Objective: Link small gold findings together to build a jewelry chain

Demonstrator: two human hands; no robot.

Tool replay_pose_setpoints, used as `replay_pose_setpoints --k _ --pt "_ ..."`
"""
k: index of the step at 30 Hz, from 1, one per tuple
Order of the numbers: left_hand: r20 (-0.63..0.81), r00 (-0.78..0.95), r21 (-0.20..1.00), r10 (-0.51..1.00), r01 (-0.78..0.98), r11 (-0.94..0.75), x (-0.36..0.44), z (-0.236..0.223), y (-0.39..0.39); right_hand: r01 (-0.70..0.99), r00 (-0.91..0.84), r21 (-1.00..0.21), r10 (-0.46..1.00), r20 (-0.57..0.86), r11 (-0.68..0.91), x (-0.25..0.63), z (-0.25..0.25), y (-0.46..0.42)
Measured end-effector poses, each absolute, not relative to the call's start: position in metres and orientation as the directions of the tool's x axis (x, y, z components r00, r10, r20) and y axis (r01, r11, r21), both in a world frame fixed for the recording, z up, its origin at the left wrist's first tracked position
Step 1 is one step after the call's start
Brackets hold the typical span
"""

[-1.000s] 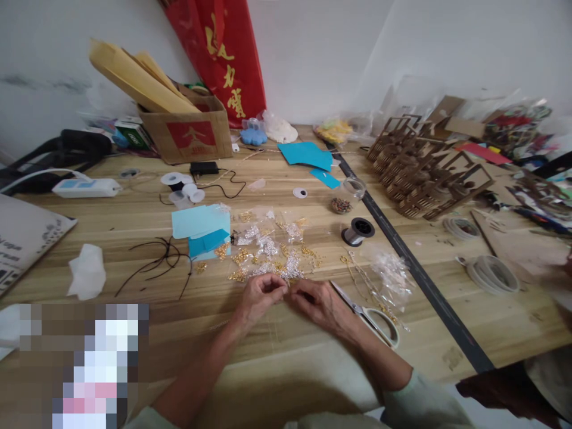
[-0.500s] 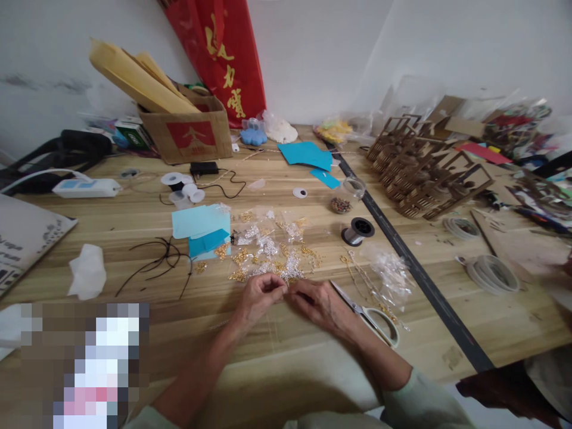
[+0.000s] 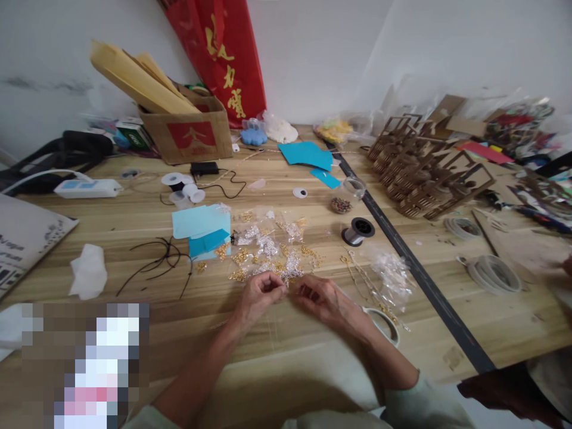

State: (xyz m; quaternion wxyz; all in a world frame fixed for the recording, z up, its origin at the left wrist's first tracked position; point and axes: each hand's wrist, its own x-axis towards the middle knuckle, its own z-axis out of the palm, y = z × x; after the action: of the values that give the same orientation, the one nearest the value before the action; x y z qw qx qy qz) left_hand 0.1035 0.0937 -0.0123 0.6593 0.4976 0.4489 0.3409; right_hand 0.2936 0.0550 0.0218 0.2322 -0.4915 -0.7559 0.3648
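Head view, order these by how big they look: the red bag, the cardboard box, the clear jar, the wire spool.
1. Red bag, partly cropped
2. Cardboard box
3. Clear jar and wire spool: too alike to rank

The worktop (image 3: pixel 147 322) looks like smooth, pale wood grain with a soft sheen. Shiny gold and silver metal-looking beads (image 3: pixel 292 266) lie by clear, crinkled plastic bags (image 3: pixel 392 277). The box (image 3: pixel 187 134) is matt brown cardboard; the blue sheets (image 3: pixel 305 155) look like matt paper. The spool (image 3: pixel 358 231) has glossy black plastic-looking rims, and the slatted baskets (image 3: pixel 415 173) resemble matt brown wood.
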Motion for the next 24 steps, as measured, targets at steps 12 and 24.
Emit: replay_pose_setpoints --k 12,24 --pt "-0.259 0.325 0.961 0.910 -0.008 0.277 0.105 -0.009 0.093 0.730 -0.443 -0.562 0.895 0.043 0.388 0.302 0.024 0.054" --pt "-0.239 0.339 0.968 0.910 0.004 0.252 0.105 -0.006 0.091 0.810 -0.523 -0.330 0.852 -0.031 0.485 0.290 0.037 0.045"
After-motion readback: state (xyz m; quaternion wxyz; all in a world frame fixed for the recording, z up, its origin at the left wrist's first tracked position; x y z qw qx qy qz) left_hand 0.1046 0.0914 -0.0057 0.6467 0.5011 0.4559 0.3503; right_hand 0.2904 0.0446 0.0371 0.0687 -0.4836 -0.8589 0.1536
